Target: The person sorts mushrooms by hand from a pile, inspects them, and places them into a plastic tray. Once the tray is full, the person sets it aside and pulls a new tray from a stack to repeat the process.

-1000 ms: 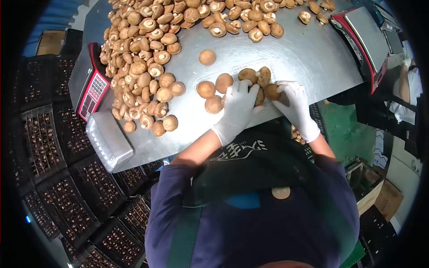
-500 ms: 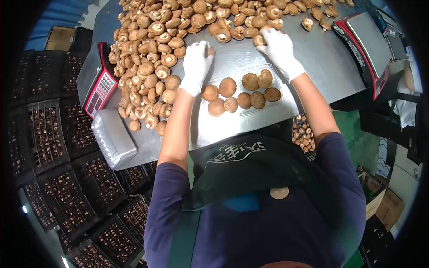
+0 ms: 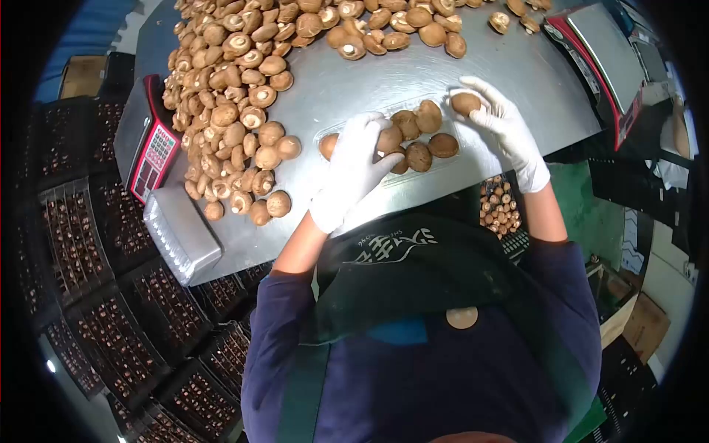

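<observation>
My left hand (image 3: pixel 353 170), in a white glove, reaches over a clear plastic tray (image 3: pixel 434 171). Its fingers and thumb curl round a brown mushroom (image 3: pixel 390 139) above the tray. Several mushrooms lie in the tray cap up, among them a dark one (image 3: pixel 443 145) at the right; my left hand hides some of the others. Just beyond the tray's right end, my right hand (image 3: pixel 506 125), gloved too, holds another mushroom (image 3: pixel 465 103) between thumb and fingers.
A big heap of mushrooms (image 3: pixel 229 81) covers the back left of the metal table (image 3: pixel 532 88). Red-framed scales stand at the left (image 3: pixel 156 151) and right (image 3: pixel 602 66). Stacked clear trays (image 3: pixel 181 232) sit at the front left corner. Dark crates (image 3: pixel 111 332) of mushrooms fill the left side.
Both hands have come back from the heap toward me. The left is now over the tray with a mushroom; the right has brought a mushroom beside the tray's right end.
</observation>
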`<state>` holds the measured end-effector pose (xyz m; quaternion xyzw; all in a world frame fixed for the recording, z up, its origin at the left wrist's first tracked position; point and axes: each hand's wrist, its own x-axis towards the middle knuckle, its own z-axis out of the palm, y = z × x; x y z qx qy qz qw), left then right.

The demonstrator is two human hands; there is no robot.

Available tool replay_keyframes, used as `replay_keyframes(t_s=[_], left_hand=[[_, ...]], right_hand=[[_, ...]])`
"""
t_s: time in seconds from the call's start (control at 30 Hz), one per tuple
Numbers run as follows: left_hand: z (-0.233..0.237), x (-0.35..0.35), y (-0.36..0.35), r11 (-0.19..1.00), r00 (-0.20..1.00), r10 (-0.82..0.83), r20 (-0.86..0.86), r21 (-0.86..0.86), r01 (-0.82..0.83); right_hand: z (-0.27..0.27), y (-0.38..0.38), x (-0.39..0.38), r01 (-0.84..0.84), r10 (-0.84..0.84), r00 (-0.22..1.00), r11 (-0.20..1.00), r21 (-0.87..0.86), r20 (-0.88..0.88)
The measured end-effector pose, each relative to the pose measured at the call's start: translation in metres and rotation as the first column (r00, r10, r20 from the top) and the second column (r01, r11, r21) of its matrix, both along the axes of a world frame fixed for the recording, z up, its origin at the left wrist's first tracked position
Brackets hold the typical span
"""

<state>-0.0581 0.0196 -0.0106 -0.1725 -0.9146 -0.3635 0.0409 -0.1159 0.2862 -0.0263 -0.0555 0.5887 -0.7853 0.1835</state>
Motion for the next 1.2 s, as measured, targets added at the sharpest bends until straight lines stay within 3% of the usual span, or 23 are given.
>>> replay_keyframes(t_s=[0.1, 0.17, 0.2, 0.27, 0.3, 0.37, 0.4, 0.43, 0.5, 0.53, 0.57, 0.63, 0.67, 0.73, 0.8, 0.83, 0.9, 0.97, 1.03, 1.1, 1.13, 1.17, 1.2], left_hand=[[-0.008, 0.003, -0.005, 0.985, 0.988, -0.065, 0.141, 0.17, 0.041], [-0.009, 0.006, -0.005, 0.99, 0.989, -0.066, 0.13, 0.13, 0.049], [-0.012, 0.007, -0.005, 0.995, 0.998, -0.055, 0.035, 0.084, 0.051], [-0.007, 0.012, -0.006, 0.998, 0.997, -0.052, -0.061, 0.039, 0.054], [0.003, 0.015, -0.01, 1.0, 0.996, 0.006, -0.092, 0.03, -0.004], [0.005, 0.021, -0.021, 0.977, 0.963, 0.206, -0.171, -0.013, -0.211], [0.003, 0.028, -0.027, 0.932, 0.929, 0.362, -0.071, 0.047, -0.36], [0.0, 0.032, -0.036, 0.859, 0.863, 0.504, 0.036, 0.09, -0.505], [-0.054, 0.044, -0.077, 0.797, 0.784, 0.564, 0.26, 0.078, -0.599], [-0.054, 0.047, -0.076, 0.757, 0.73, 0.499, 0.468, 0.175, -0.63], [-0.053, 0.05, -0.076, 0.755, 0.728, 0.503, 0.465, 0.174, -0.632], [-0.039, 0.046, -0.067, 0.725, 0.68, 0.426, 0.597, 0.225, -0.652], [-0.046, 0.043, -0.065, 0.657, 0.67, 0.39, 0.631, 0.319, -0.683], [-0.044, 0.036, -0.061, 0.688, 0.72, 0.334, 0.609, 0.365, -0.628], [-0.037, 0.022, -0.049, 0.73, 0.728, 0.261, 0.634, 0.364, -0.579], [-0.027, 0.012, -0.035, 0.68, 0.752, 0.151, 0.642, 0.485, -0.55], [0.0, -0.021, -0.002, 0.732, 0.703, 0.146, 0.696, 0.402, -0.55], [0.017, -0.058, 0.04, 0.734, 0.768, 0.02, 0.64, 0.513, -0.446], [0.017, -0.105, 0.092, 0.626, 0.861, -0.156, 0.483, 0.723, -0.292], [0.033, -0.151, 0.148, 0.729, 0.864, -0.16, 0.477, 0.647, -0.222], [0.03, -0.172, 0.174, 0.656, 0.866, -0.256, 0.43, 0.735, -0.17], [0.036, -0.193, 0.204, 0.712, 0.837, -0.233, 0.494, 0.673, -0.199], [0.043, -0.206, 0.23, 0.763, 0.853, -0.19, 0.487, 0.619, -0.184]], right_hand=[[-0.014, 0.001, 0.024, 0.015, -0.013, 0.999, 0.998, -0.057, 0.037], [-0.024, -0.008, 0.033, 0.101, -0.103, 0.995, 0.987, 0.125, 0.011], [-0.036, -0.01, 0.034, 0.105, -0.107, 0.994, 0.987, 0.125, 0.009], [-0.056, -0.012, 0.032, 0.305, 0.077, 0.835, 0.758, 0.576, -0.545], [-0.053, -0.013, 0.032, 0.31, 0.076, 0.832, 0.756, 0.576, -0.549], [-0.046, -0.018, 0.036, 0.501, 0.106, 0.762, 0.528, 0.686, -0.638], [-0.046, -0.018, 0.036, 0.575, 0.121, 0.719, 0.45, 0.683, -0.685], [-0.045, -0.018, 0.037, 0.576, 0.12, 0.716, 0.454, 0.679, -0.688], [-0.044, -0.015, 0.04, 0.362, -0.125, 0.915, 0.679, 0.639, -0.385], [-0.049, -0.016, 0.04, 0.361, -0.133, 0.912, 0.709, 0.606, -0.387], [-0.049, -0.017, 0.041, 0.359, -0.131, 0.912, 0.713, 0.603, -0.389], [-0.041, -0.023, 0.038, 0.243, -0.195, 0.97, 0.829, 0.504, -0.146], [-0.042, -0.019, 0.035, 0.249, -0.198, 0.968, 0.83, 0.499, -0.153], [-0.044, -0.004, 0.023, 0.146, -0.11, 0.989, 0.788, 0.598, -0.096], [-0.046, 0.007, 0.02, 0.286, -0.246, 0.958, 0.794, 0.536, -0.147], [-0.046, 0.02, 0.016, 0.39, -0.352, 0.92, 0.797, 0.462, -0.17], [-0.029, 0.056, -0.003, 0.478, -0.402, 0.873, 0.815, 0.326, -0.277], [0.016, 0.102, -0.026, 0.592, -0.395, 0.793, 0.677, 0.437, -0.463], [0.057, 0.143, -0.051, 0.633, -0.521, 0.772, 0.682, 0.366, -0.365], [0.066, 0.214, -0.093, 0.666, -0.57, 0.743, 0.577, 0.474, -0.35], [0.067, 0.243, -0.112, 0.672, -0.615, 0.736, 0.616, 0.411, -0.282], [0.063, 0.274, -0.131, 0.677, -0.65, 0.731, 0.65, 0.346, -0.208], [0.051, 0.317, -0.157, 0.678, -0.621, 0.719, 0.527, 0.513, -0.312]])
